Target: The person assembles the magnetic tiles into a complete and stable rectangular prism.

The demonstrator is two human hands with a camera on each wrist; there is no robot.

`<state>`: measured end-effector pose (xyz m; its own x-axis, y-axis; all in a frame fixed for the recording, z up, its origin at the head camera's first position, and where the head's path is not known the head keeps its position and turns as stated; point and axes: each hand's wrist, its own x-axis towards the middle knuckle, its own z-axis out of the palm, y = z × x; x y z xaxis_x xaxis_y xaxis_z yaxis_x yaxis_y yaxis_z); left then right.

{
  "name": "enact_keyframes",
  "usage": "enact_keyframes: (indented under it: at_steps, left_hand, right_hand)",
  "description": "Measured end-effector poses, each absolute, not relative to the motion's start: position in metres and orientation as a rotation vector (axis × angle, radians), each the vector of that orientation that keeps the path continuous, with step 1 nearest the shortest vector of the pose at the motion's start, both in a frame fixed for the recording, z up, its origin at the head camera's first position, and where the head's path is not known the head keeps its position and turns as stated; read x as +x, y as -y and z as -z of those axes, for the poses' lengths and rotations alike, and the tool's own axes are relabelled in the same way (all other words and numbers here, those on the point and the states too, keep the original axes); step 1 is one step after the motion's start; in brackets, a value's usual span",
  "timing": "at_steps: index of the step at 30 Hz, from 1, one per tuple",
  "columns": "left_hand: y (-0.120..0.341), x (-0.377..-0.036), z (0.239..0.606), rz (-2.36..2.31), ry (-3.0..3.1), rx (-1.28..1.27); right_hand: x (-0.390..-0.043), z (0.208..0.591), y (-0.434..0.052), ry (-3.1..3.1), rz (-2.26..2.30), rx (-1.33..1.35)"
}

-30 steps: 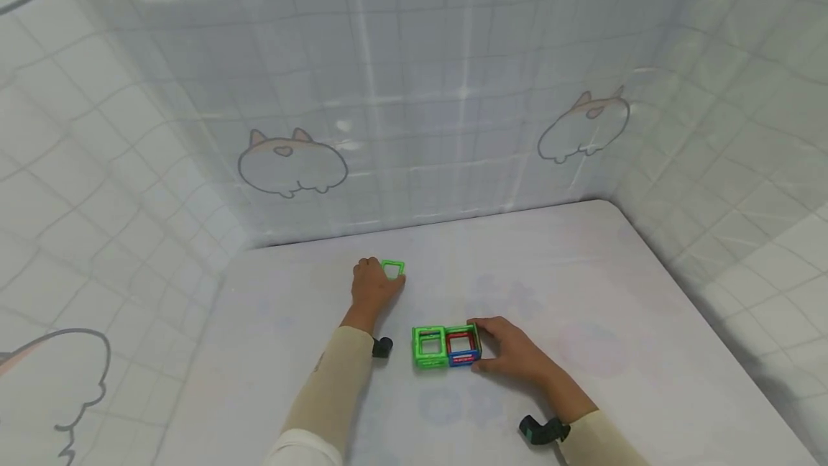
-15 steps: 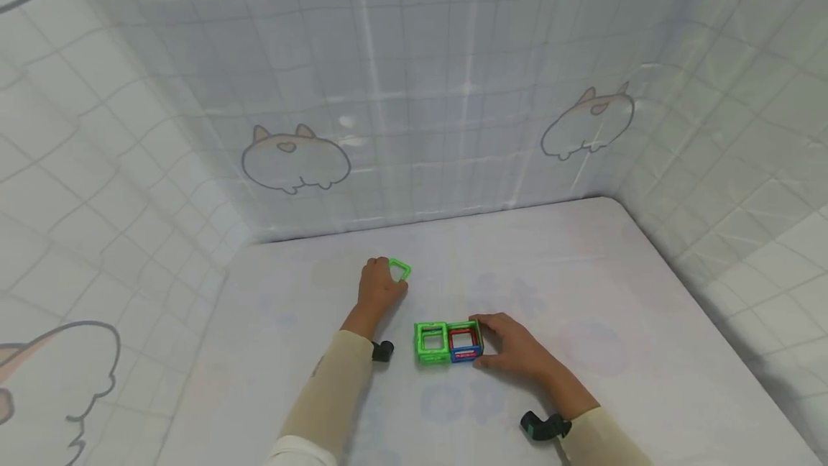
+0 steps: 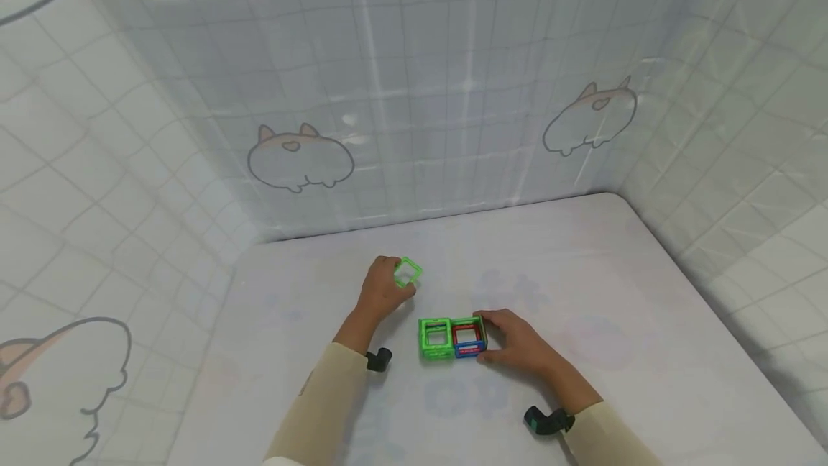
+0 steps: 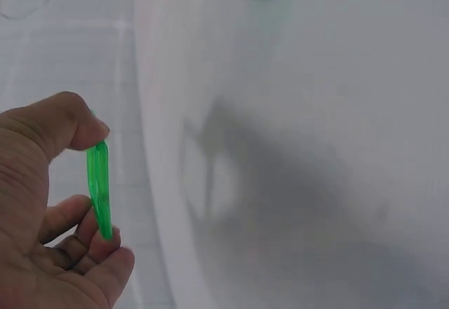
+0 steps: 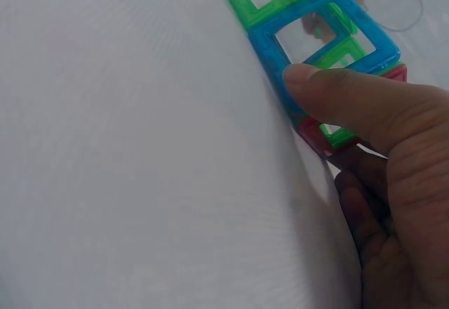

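- Looking down from the head, the left hand [image 3: 383, 288] is pinching a green square tile [image 3: 407, 272], up and left of the block build [image 3: 452, 337] on the table [image 3: 582, 272]; the right hand [image 3: 517, 346] is holding the build's right end.
- Showing the left wrist, the tile [image 4: 99, 188] is standing edge-on between thumb and fingers.
- Showing the right wrist, the thumb [image 5: 337, 95] is pressing the blue frame [image 5: 323, 38]; the other fingers are maybe curling behind.
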<state>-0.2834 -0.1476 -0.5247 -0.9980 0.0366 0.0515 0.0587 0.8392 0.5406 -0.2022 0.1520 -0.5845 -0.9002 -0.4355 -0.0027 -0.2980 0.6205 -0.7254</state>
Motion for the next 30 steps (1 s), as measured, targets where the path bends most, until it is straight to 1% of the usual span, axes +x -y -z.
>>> enact_keyframes:
  at_steps: [9, 16, 30]
  left_hand:
    - [0.138, -0.270, 0.505, 0.886, 2.967, -0.292]
    - [0.129, -0.259, 0.492, 0.892, 2.982, -0.521]
    - [0.112, -0.240, 0.489, 0.853, 3.085, -0.782]
  right_hand:
    - [-0.203, 0.584, -0.152, -2.666, 1.146, -0.614]
    - [-0.204, 0.584, -0.151, -2.678, 1.137, -0.600]
    - [-0.203, 0.587, -0.152, -2.683, 1.169, -0.654]
